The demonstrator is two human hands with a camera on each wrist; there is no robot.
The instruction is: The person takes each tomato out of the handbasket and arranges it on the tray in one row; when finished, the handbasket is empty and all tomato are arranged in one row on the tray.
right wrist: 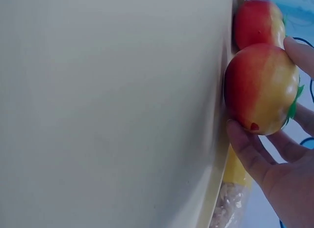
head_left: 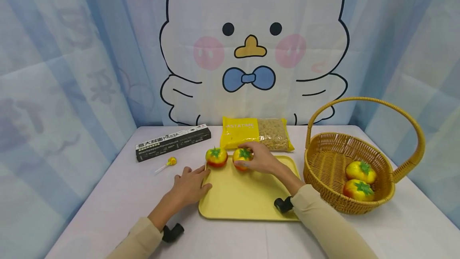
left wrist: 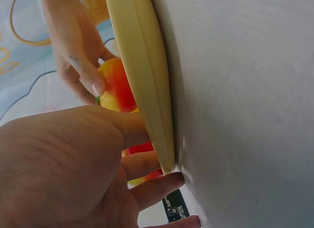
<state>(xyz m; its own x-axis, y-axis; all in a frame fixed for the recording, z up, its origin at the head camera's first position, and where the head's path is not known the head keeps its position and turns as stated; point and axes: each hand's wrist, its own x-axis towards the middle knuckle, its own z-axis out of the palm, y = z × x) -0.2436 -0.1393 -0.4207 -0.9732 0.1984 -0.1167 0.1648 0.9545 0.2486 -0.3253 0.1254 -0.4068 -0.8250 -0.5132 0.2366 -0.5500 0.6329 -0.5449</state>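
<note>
My right hand [head_left: 261, 159] holds a yellow-and-red tomato [head_left: 240, 158] with green leaves at the far side of the yellow tray [head_left: 248, 199]. In the right wrist view, the thumb and fingers sit around this tomato [right wrist: 262, 88]. Another similar tomato [head_left: 217, 157] rests at the tray's far left corner, beside the held one. At the tray's left edge lies my left hand [head_left: 190, 186], its fingers spread. The left wrist view shows these fingers [left wrist: 157, 191] mostly straight, touching the tray's rim [left wrist: 147, 75].
A wicker basket [head_left: 323, 187] with a tall handle stands right of the tray, holding two similar tomatoes [head_left: 360, 181]. Behind the tray lies a yellow bag of pasta [head_left: 244, 133]. To the left are a black pasta box [head_left: 174, 144] and a yellow lollipop [head_left: 171, 161].
</note>
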